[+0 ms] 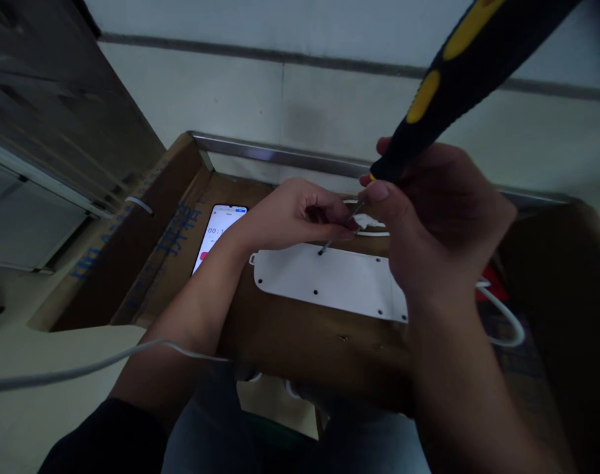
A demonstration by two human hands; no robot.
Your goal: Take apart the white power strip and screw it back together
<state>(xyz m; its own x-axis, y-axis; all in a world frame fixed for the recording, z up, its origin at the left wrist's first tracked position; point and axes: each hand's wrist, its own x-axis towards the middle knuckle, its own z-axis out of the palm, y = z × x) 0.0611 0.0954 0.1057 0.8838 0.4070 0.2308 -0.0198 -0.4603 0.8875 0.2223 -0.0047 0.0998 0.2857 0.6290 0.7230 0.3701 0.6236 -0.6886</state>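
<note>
My right hand [435, 230] is closed around the lower end of a screwdriver [438, 92] with a black and yellow handle, tilted up to the right. Its thin shaft runs down to a screw hole near the far edge of a white power strip [344, 280]. The strip lies with its flat back up, dark screw holes showing along its edges. My left hand [302, 214] pinches the shaft just above the strip, thumb and fingers together. Whether a screw sits in that hole is hidden. My right hand covers the strip's right end.
A phone [225, 220] with a lit timer lies left on the cardboard [285, 339]. White cable [512, 326] loops at the right, near a red item [495, 286]. Another cable [83, 374] crosses my left forearm. A metal rail [280, 155] and a tiled wall stand behind.
</note>
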